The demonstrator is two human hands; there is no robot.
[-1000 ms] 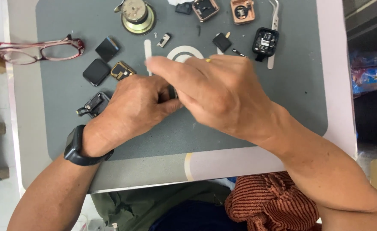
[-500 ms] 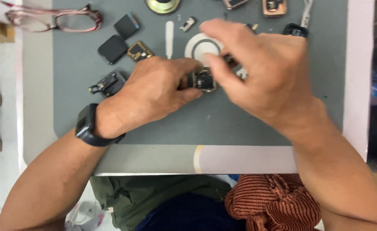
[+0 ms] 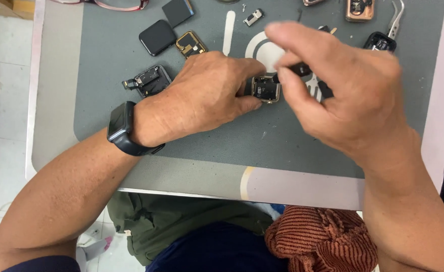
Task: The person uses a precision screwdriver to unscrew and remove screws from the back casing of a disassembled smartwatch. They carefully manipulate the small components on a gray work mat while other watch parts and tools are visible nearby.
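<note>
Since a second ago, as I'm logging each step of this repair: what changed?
The right hand lifted off the left hand, uncovering the small square watch case pinched in the left fingers, and now pinches a small dark piece above it. The left grip, the grey mat and the loose parts stayed put.

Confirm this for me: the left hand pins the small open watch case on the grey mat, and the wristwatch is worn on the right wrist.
Not quite. The head view shows the wristwatch on the left wrist, not the right. The rest stands: the left hand pins the small open watch case on the grey mat, while the right hand works just above it.
</note>
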